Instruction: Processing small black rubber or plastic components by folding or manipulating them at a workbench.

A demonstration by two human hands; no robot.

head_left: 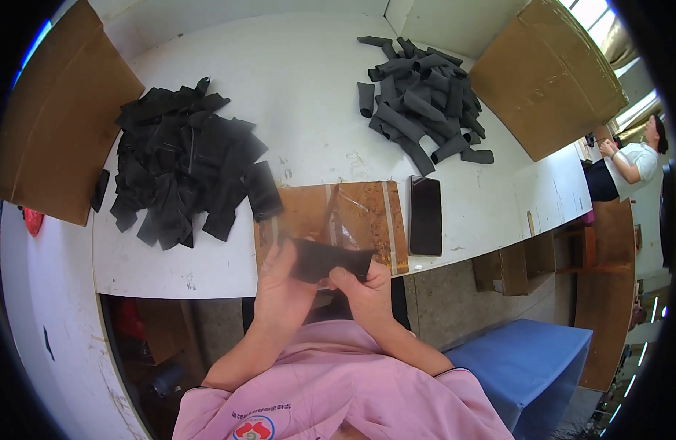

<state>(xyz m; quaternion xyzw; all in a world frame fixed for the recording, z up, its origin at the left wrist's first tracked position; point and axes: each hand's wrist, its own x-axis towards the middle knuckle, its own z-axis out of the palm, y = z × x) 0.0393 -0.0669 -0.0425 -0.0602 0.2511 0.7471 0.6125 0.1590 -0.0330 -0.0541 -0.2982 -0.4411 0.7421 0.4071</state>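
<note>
Between both hands I hold a small black fabric piece (323, 262), stretched sideways above the table's near edge. My left hand (281, 282) grips its left end, and my right hand (364, 288) pinches its right end with the thumb in front. Beneath lies a brown board (294, 209) with clear tape strips across it. To the left is a heap of flat black fabric pieces (180, 158), one of them touching the board's left corner. Farther off on the right sits a pile of dark grey fabric tubes (426, 99).
A black phone (425, 216) lies right of the board. Cardboard boxes stand at the left (63, 110) and the right (547, 81) of the white table (316, 95). A blue stool-like block (521, 359) is at my right. Another person (624, 165) is beyond the table's right end.
</note>
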